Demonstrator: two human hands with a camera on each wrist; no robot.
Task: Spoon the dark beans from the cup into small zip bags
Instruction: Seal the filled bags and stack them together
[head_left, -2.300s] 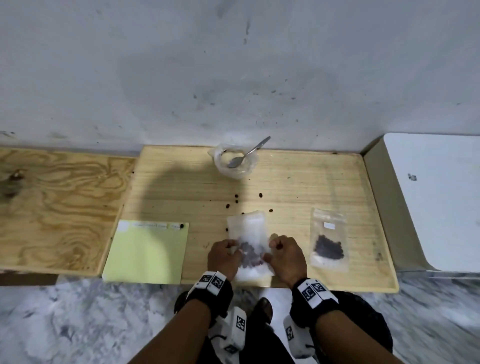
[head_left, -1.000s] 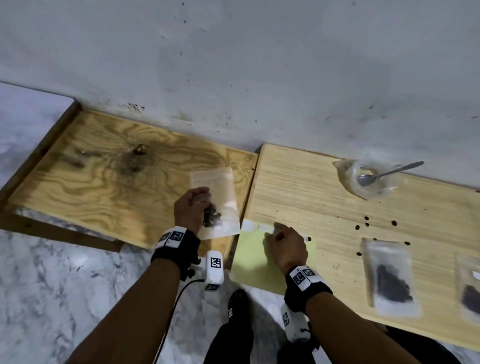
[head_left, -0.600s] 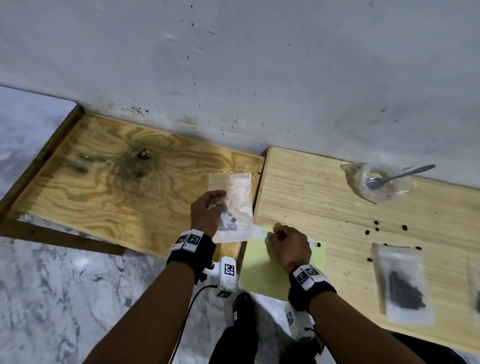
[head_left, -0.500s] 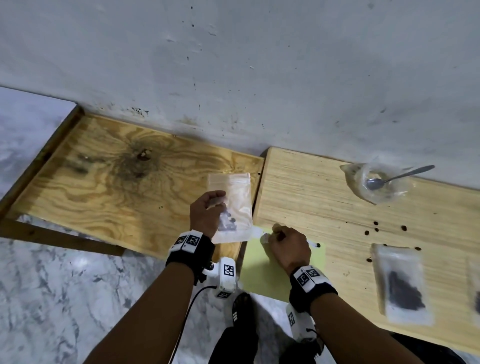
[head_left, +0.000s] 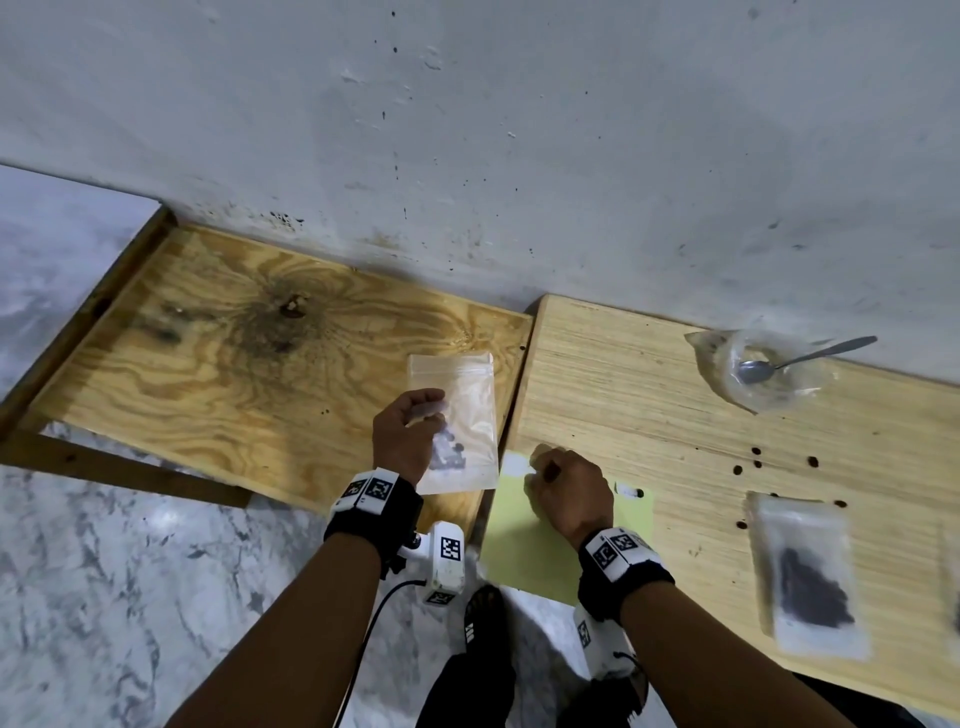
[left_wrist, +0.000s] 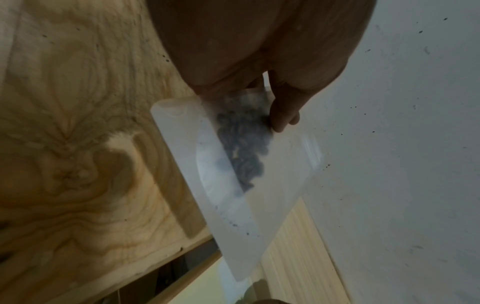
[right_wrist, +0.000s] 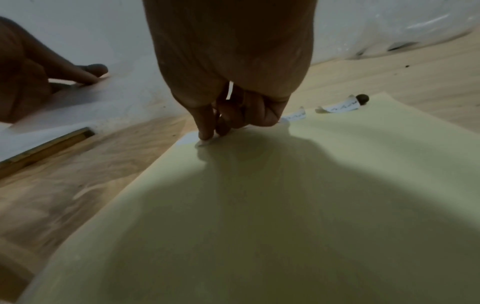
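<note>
My left hand (head_left: 408, 436) grips a small clear zip bag (head_left: 470, 410) by its left side and holds it upright above the plywood board (head_left: 218, 374). In the left wrist view, dark beans (left_wrist: 241, 148) sit in the bag (left_wrist: 262, 201) under my thumb (left_wrist: 283, 109). My right hand (head_left: 569, 493), fingers curled, pinches a white label (head_left: 514, 464) at the far left corner of the yellow sheet (head_left: 524, 551); its fingertips (right_wrist: 207, 133) touch the sheet (right_wrist: 285, 205). The clear cup (head_left: 763, 371) with the spoon (head_left: 810, 356) stands far right by the wall.
A filled zip bag (head_left: 810, 587) lies on the pale table (head_left: 623, 395), with another just at the right edge. Several loose beans (head_left: 756, 457) are scattered between the cup and that bag. More white labels (right_wrist: 340, 107) and one bean (right_wrist: 362, 98) lie at the sheet's far edge.
My left hand carried the bean bag left from the table's middle to above the plywood board. My right hand went to the yellow sheet's corner. Over the last half second both hands hardly moved.
</note>
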